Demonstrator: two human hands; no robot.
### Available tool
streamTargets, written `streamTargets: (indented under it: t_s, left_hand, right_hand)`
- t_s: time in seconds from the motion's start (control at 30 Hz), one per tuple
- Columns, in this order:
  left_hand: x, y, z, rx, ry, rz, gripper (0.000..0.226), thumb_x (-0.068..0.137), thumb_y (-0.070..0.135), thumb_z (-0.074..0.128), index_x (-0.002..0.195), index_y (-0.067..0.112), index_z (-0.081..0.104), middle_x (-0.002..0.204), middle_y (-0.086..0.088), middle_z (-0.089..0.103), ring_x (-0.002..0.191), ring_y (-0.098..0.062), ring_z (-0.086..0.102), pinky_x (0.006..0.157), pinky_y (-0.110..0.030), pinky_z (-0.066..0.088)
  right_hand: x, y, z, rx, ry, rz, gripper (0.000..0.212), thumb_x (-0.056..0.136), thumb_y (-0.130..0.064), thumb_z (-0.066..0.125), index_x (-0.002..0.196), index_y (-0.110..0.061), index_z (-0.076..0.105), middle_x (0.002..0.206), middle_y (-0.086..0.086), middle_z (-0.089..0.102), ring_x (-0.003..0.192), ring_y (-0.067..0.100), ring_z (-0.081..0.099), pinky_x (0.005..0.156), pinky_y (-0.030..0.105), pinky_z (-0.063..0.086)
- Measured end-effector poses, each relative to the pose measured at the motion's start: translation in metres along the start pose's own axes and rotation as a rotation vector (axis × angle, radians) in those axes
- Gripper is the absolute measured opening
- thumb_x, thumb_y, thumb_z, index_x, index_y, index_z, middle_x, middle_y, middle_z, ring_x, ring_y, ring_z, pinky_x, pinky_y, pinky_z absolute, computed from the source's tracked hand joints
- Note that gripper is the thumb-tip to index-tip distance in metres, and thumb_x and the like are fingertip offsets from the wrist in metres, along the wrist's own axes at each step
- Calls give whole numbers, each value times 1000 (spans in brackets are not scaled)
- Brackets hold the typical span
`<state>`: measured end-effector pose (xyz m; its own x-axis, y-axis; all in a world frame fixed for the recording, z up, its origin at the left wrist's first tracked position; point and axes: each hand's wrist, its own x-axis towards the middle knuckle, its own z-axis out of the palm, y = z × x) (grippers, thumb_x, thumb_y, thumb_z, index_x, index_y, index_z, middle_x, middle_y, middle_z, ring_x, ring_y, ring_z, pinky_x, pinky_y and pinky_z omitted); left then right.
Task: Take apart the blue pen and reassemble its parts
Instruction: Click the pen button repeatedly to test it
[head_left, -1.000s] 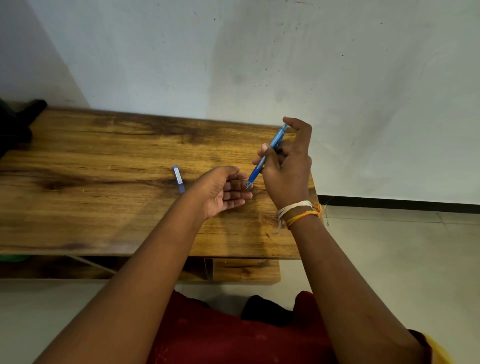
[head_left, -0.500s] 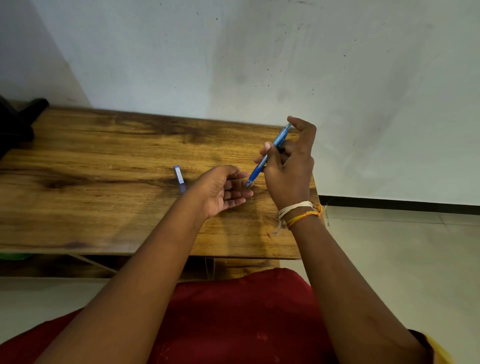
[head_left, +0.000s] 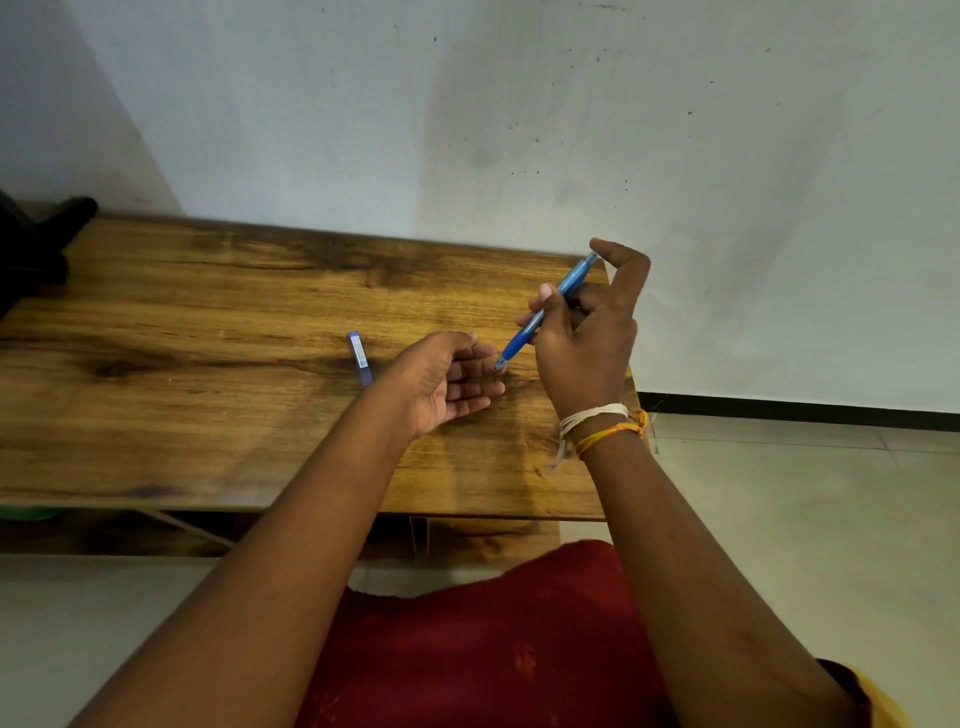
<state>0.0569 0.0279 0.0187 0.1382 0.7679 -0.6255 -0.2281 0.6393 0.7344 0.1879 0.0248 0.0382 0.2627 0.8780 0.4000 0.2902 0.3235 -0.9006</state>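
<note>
My right hand (head_left: 587, 353) grips the blue pen (head_left: 548, 309) at a slant above the wooden table (head_left: 208, 364), with the thumb bent over its top end. The pen's tip points down and left and touches the fingertips of my left hand (head_left: 441, 384). My left hand lies palm up on the table with loosely curled fingers and holds nothing. A second small blue pen part (head_left: 359, 358) with a white label lies on the table just left of my left wrist.
A black object (head_left: 36, 244) sits at the table's far left end. The table's right edge ends just past my right hand, with tiled floor (head_left: 779, 519) beyond. A grey wall stands behind. Red cloth (head_left: 493, 649) covers my lap below.
The pen's tip has dropped back onto my left fingertips after lifting slightly. Both hands have stayed in about the same place. The red cloth has come into view as the camera tilted.
</note>
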Motion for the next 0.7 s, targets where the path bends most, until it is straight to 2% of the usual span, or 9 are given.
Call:
streamTargets:
  t_s: [0.23, 0.43, 0.6, 0.7]
  left_hand:
    - [-1, 1, -1, 8, 13, -7, 26, 96, 24, 45, 93, 10, 66, 79, -6, 71, 79, -22, 68, 79, -32, 51]
    - [-2, 2, -4, 6, 14, 0, 24, 95, 22, 46, 89, 10, 66, 73, -5, 71, 78, -22, 68, 79, -33, 51]
    - [-3, 2, -6, 0, 18, -8, 25, 96, 23, 45, 91, 9, 66, 76, -6, 72, 78, -22, 68, 79, -33, 51]
    - [-3, 3, -8, -5, 23, -9, 26, 96, 23, 45, 90, 9, 66, 74, -5, 72, 77, -22, 68, 78, -32, 51]
  right_hand:
    - [1, -3, 0, 29, 3, 66, 37, 93, 3, 52, 121, -12, 33, 81, 15, 68, 63, 17, 71, 61, 32, 61]
    - [-1, -5, 3, 15, -3, 41, 40, 93, 1, 53, 124, -14, 33, 77, 13, 69, 62, 13, 71, 59, 23, 59]
    - [0, -6, 3, 23, 2, 68, 37, 92, 3, 51, 121, -12, 32, 79, 14, 68, 63, 18, 71, 62, 35, 62]
    - [-2, -8, 5, 33, 3, 68, 39, 93, 3, 52, 123, -12, 33, 79, 14, 69, 62, 15, 71, 61, 29, 61]
